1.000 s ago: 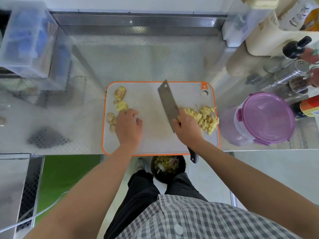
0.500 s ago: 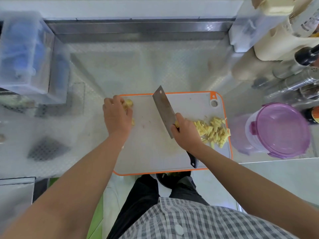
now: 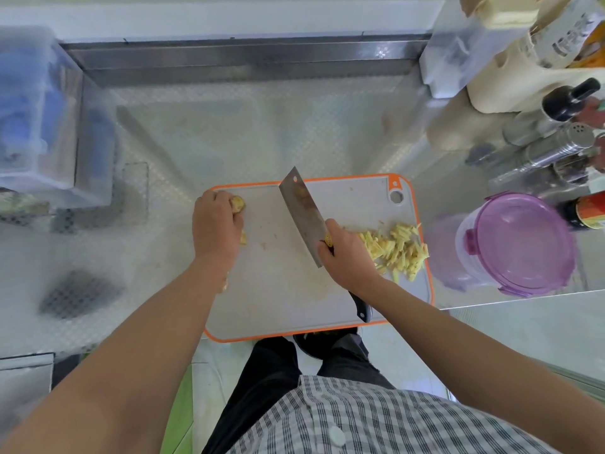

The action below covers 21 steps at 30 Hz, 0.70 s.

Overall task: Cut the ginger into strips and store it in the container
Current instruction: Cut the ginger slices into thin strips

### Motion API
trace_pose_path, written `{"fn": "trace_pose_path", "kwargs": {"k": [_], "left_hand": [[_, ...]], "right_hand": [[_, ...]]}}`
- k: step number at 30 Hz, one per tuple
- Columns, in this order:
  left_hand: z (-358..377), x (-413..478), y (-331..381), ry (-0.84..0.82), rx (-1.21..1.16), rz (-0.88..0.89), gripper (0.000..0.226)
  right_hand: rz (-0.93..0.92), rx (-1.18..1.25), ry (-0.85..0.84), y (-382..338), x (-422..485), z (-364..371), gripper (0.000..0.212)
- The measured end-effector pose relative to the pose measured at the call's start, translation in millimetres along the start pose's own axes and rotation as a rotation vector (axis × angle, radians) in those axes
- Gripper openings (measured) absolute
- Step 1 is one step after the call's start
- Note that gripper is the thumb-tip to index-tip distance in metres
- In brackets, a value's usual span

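L hand (image 3: 214,224) sits at the board's (image 3: 288,290) far-left corner, fingers curled down over a ginger chunk (image 3: 238,203) and grasping it. Part of the chunk sticks out past the knuckles, and a small bit (image 3: 243,239) shows by the heel of the hand; anything else under the palm is hidden.

R hand (image 3: 347,253) is clenched round the cleaver (image 3: 304,214) right where blade meets handle, w/ the black handle end poking out behind the wrist. Blade runs diagonally over mid-board, tip toward the far edge, flat side tilted up to the camera. Can't tell if the edge touches the board.

Cut strips (image 3: 396,250) lie in a loose pile on the board's right side, just beside the R hand, some close to the orange rim.

Tub (image 3: 520,240) (purple lid on, clear body) stands on the steel counter (image 3: 229,126) just right of the board, apart from the strips. Bottles (image 3: 569,99) and a metal shaker (image 3: 556,149) crowd the far-right corner, and a clear box (image 3: 32,109) stands far left.
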<state>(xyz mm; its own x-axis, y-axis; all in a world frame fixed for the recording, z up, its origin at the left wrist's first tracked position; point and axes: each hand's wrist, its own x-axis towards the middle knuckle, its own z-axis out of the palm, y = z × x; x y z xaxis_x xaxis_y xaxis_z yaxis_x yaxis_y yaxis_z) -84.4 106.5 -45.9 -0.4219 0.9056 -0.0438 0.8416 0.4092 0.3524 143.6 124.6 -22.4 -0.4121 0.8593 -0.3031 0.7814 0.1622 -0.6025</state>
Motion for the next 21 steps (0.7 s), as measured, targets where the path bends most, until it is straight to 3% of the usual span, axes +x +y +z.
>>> {"fn": "trace_pose_path", "kwargs": {"k": [10, 21], "left_hand": [[18.8, -58.8, 57.6, -0.133, -0.086, 0.287, 0.030], [28.8, -130.3, 60.6, -0.107, -0.194, 0.200, 0.030]], "right_hand": [[-0.014, -0.077, -0.013, 4.2, -22.0, -6.4, 0.012], [-0.090, -0.263, -0.143, 9.8, -75.4, 1.7, 0.013]]}}
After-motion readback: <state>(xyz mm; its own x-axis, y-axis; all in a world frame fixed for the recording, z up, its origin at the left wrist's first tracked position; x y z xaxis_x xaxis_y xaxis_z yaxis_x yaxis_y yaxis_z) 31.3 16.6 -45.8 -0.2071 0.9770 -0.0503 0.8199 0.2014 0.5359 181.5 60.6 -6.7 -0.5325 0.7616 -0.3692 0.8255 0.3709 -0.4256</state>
